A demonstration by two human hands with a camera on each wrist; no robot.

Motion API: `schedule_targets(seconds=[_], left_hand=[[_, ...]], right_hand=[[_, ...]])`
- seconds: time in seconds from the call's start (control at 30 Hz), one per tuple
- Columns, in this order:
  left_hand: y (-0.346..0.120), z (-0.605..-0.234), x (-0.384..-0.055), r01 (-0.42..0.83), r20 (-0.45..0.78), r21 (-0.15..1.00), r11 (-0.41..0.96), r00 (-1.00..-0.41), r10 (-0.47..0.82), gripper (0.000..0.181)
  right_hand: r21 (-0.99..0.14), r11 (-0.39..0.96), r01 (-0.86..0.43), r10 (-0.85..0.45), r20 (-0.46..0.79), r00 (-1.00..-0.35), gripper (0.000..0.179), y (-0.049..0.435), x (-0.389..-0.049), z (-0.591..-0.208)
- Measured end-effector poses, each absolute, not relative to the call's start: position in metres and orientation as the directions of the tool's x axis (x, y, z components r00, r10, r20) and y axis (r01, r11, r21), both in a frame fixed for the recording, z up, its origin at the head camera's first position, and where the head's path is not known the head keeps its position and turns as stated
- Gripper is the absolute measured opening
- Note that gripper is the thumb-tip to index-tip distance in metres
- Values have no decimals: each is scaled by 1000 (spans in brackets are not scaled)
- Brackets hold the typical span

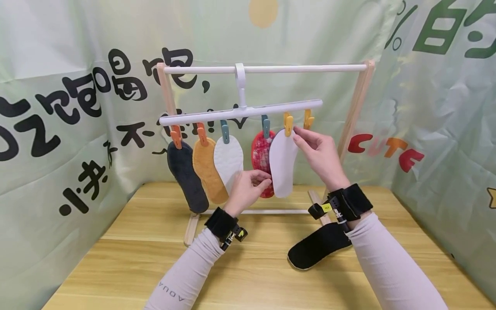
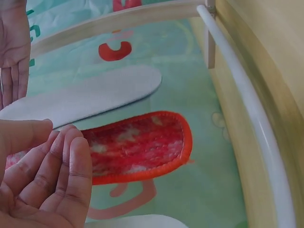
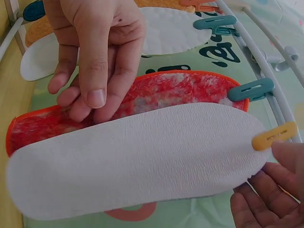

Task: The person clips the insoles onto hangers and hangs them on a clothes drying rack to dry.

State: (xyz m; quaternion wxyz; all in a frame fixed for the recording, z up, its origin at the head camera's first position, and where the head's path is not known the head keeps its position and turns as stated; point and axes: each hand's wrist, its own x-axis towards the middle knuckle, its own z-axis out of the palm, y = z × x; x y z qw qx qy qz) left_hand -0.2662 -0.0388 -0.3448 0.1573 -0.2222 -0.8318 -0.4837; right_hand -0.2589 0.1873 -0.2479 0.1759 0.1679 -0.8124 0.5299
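Note:
A white insole (image 1: 283, 168) hangs from a yellow clothespin (image 1: 288, 125) on the white hanger (image 1: 221, 114). Beside the insole's upper edge is my right hand (image 1: 323, 155), thumb close to the clothespin and fingers extended; whether it touches the edge is unclear. My left hand (image 1: 248, 189) is lower, with loosely bent fingers near the white insole's other edge and nothing visible in its grasp. Behind them hangs a red mottled insole (image 3: 185, 88) on a teal clothespin (image 3: 251, 90). Further left hang a quilted white insole (image 1: 227, 159), a tan insole (image 1: 209, 172) and a dark grey insole (image 1: 187, 176).
The hanger hooks over the top bar (image 1: 310, 69) of a wooden-sided rack. A second yellow clothespin (image 1: 308, 119) sits near the hanger's right end. A black insole (image 1: 315, 247) lies on the wooden table (image 1: 248, 267), partly behind my right forearm.

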Motion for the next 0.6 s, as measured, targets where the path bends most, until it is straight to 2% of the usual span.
schedule_targets(seconds=[0.6], left_hand=[[-29, -356, -262, 524, 447, 744, 415, -852, 274, 14]], right_hand=[[-820, 398, -412, -88, 413, -907, 52, 210, -244, -271]])
